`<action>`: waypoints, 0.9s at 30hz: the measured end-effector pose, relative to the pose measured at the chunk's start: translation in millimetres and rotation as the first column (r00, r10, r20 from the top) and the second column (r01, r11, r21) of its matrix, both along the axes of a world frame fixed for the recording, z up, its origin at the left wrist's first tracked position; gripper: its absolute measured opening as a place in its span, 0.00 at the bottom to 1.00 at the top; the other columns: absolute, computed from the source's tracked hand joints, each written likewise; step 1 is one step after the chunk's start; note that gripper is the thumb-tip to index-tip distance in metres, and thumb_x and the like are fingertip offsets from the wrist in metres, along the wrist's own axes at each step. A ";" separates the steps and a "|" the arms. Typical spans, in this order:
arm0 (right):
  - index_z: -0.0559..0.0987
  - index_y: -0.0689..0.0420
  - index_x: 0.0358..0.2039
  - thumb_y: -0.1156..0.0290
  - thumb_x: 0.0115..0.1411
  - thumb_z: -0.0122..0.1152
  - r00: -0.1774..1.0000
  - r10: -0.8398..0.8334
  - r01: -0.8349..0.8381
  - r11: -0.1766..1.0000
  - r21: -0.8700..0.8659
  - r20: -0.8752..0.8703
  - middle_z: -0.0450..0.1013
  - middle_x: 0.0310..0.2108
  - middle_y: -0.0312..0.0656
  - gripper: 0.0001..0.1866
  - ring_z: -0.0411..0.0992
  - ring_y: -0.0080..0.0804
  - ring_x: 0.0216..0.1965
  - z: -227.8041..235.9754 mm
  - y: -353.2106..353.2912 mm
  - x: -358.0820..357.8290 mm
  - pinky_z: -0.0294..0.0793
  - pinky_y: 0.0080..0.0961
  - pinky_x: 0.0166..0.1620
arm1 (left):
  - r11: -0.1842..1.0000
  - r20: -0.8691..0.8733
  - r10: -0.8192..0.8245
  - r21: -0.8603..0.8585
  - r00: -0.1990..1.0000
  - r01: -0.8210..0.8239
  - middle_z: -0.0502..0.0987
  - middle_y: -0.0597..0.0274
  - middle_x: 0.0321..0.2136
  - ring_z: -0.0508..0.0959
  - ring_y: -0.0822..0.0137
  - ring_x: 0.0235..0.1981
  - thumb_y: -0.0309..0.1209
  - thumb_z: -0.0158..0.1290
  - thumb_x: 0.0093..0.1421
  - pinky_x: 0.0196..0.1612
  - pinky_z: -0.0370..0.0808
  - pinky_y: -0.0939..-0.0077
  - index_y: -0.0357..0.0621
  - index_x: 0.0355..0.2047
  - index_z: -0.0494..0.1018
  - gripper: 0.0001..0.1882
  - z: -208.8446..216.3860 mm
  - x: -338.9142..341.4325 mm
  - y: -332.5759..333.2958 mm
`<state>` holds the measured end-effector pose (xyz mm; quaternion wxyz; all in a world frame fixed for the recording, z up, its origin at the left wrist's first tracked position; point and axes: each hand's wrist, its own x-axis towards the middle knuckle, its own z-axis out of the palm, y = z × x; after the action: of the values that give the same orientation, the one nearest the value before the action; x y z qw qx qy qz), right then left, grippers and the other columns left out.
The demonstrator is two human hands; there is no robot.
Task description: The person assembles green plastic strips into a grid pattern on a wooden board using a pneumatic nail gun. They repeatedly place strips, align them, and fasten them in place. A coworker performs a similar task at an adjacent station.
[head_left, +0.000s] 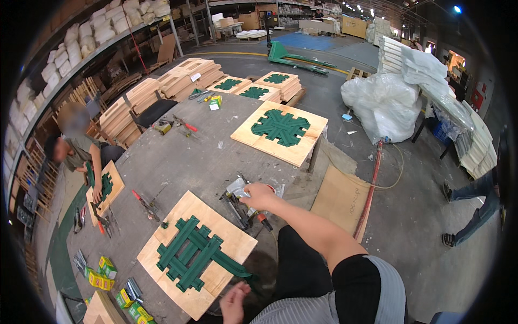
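My right hand (258, 195) reaches across the grey worktable (199, 156) and grips a silver and black staple gun (237, 202) lying just past a plywood board (224, 229). Green webbing straps (191, 254) are woven in a lattice on that board. One strap end hangs off the board's near right edge. My left hand (235, 302) hovers low by the board's near corner with fingers apart, holding nothing that I can see.
A second board with green webbing (280, 132) lies at the table's far right corner. A co-worker (81, 151) at the left works on a small board (105, 189). Red-handled pliers (143, 201), yellow-green boxes (102, 270), a red hose (369, 189) and white bags (386, 102) are around.
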<state>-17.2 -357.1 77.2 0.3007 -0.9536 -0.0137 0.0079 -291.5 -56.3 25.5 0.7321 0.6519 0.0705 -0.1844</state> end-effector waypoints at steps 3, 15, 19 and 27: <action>0.82 0.60 0.48 0.55 0.60 0.68 0.998 -0.033 0.019 0.967 0.253 0.049 0.81 0.41 0.51 0.24 0.80 0.47 0.46 5.9 5.8 -36.3 0.78 0.40 0.49 | 0.991 -0.104 0.107 0.086 0.989 -0.098 0.74 0.52 0.59 0.75 0.64 0.57 0.35 0.53 0.72 0.60 0.71 0.72 0.35 0.67 0.63 0.28 -32.1 -11.7 -17.3; 0.81 0.59 0.46 0.56 0.70 0.57 0.938 0.194 0.013 0.809 0.587 -0.288 0.82 0.38 0.43 0.18 0.80 0.29 0.36 -43.5 34.6 -145.2 0.79 0.31 0.40 | 0.933 -0.063 0.123 -0.332 0.990 -0.137 0.82 0.57 0.43 0.80 0.66 0.44 0.40 0.49 0.75 0.50 0.76 0.69 0.32 0.47 0.76 0.19 -37.0 36.6 -56.1; 0.78 0.62 0.52 0.53 0.75 0.48 0.721 0.470 0.203 0.560 0.803 -0.509 0.81 0.42 0.47 0.24 0.81 0.34 0.38 -48.5 67.2 -143.4 0.80 0.33 0.41 | 0.957 -0.176 0.038 -0.276 0.984 -0.086 0.82 0.55 0.42 0.82 0.63 0.40 0.40 0.48 0.75 0.46 0.78 0.64 0.32 0.46 0.77 0.19 -24.3 19.0 -48.1; 0.75 0.63 0.51 0.56 0.79 0.35 0.383 0.639 0.588 0.388 0.709 -0.667 0.77 0.48 0.51 0.24 0.79 0.40 0.43 -48.1 144.9 -126.0 0.79 0.33 0.38 | 0.936 -0.243 -0.151 -0.347 0.958 0.059 0.84 0.58 0.42 0.83 0.65 0.42 0.42 0.48 0.75 0.51 0.79 0.69 0.34 0.48 0.77 0.20 -24.9 -19.8 -56.7</action>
<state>-143.3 -212.2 29.1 0.7213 -0.4217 0.1347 0.5328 -311.3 -113.0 0.6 0.8055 0.4894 0.1004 -0.3187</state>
